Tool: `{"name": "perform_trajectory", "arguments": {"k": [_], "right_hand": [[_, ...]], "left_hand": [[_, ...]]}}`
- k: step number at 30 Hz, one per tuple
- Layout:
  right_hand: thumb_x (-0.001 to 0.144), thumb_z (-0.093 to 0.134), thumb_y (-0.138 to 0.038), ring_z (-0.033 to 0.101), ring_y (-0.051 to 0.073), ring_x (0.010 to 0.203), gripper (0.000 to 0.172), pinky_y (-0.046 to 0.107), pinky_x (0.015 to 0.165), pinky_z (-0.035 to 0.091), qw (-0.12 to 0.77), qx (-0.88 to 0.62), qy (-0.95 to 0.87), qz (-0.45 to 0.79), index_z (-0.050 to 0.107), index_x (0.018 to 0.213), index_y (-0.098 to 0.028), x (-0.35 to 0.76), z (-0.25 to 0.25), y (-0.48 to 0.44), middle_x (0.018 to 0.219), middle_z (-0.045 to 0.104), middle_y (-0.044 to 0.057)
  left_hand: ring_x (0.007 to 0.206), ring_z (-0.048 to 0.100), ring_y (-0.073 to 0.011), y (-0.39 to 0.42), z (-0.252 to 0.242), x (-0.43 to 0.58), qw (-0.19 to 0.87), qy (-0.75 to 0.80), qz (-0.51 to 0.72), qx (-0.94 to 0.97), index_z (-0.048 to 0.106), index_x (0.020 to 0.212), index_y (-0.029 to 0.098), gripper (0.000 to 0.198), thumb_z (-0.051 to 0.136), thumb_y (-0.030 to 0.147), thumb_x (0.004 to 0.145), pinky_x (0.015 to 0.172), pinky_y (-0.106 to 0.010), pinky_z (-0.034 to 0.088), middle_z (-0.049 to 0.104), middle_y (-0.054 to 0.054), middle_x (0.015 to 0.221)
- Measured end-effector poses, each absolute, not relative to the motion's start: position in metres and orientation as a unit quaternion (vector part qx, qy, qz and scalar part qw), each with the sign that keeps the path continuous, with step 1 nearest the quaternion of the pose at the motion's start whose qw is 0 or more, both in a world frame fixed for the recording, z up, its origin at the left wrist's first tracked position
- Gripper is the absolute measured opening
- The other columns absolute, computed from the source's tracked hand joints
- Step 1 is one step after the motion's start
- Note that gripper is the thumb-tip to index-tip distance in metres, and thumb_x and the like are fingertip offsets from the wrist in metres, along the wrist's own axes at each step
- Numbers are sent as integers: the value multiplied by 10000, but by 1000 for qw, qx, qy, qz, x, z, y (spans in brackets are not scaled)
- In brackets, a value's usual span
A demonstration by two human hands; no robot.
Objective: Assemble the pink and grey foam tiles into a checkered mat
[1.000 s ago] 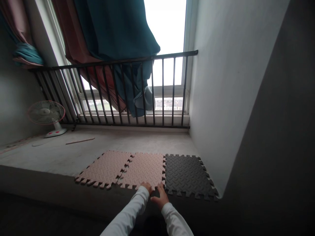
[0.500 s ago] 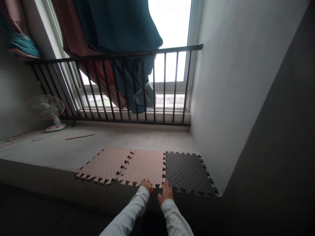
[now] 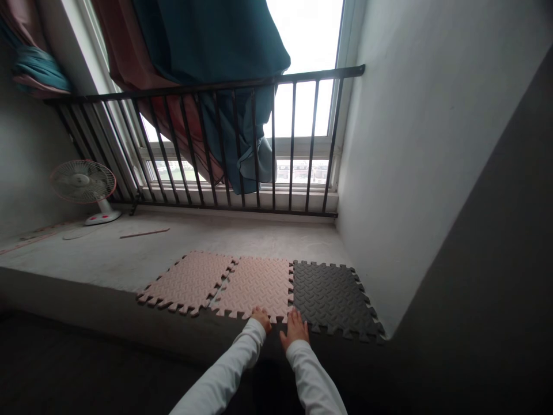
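Observation:
Three interlocking foam mats lie in a row on a raised concrete ledge [image 3: 108, 259]: a pink mat [image 3: 188, 279] at the left, a second pink mat [image 3: 257, 282] in the middle and a dark grey mat [image 3: 330, 294] at the right. My left hand [image 3: 261, 317] rests with curled fingers on the near edge of the middle pink mat. My right hand [image 3: 296, 328] lies flat, fingers stretched, over the seam where the middle pink mat meets the grey one. Both arms wear white sleeves.
A black metal railing [image 3: 224, 144] runs in front of the window behind the ledge. Teal and pink curtains [image 3: 211, 69] hang over it. A small pink table fan [image 3: 84, 184] stands at the far left, a thin stick [image 3: 144, 233] beside it. A wall [image 3: 410, 144] closes the right side.
My right hand has shifted right, from the middle pink mat's corner onto the seam with the grey mat. The view has drifted a little; the mats stay in place.

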State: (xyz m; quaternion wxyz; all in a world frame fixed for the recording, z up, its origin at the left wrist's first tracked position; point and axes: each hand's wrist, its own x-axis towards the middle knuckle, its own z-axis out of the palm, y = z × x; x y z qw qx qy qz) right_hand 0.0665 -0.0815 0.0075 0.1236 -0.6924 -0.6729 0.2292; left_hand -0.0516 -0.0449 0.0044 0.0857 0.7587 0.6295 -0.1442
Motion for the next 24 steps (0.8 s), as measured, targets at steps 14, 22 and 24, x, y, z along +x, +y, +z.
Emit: {"name": "perform_trajectory", "arguments": {"k": [14, 22, 24], "right_hand": [[610, 515, -176, 99, 219, 1279, 720, 450, 1027, 50, 94, -679, -698, 207, 274, 1288, -146, 68, 1, -75, 1388, 161, 73], [630, 520, -236, 91, 236, 1277, 742, 416, 1038, 51, 51, -678, -703, 206, 238, 1292, -57, 67, 2, -70, 1380, 171, 122], [674, 481, -287, 84, 222, 1279, 719, 404, 1041, 51, 11, -678, -709, 196, 209, 1300, -58, 66, 11, -72, 1387, 155, 109]], "left_hand": [[1182, 335, -289, -52, 21, -45, 84, 650, -183, 733, 371, 1222, 10, 503, 341, 184, 751, 936, -437, 275, 393, -245, 1244], [1190, 321, -293, -55, 24, -43, 86, 647, -170, 739, 423, 1205, 83, 469, 356, 174, 749, 932, -459, 284, 400, -184, 1261], [1186, 328, -293, -56, 25, -43, 83, 650, -166, 737, 425, 1206, 100, 468, 355, 171, 749, 925, -464, 288, 402, -175, 1263]]}}
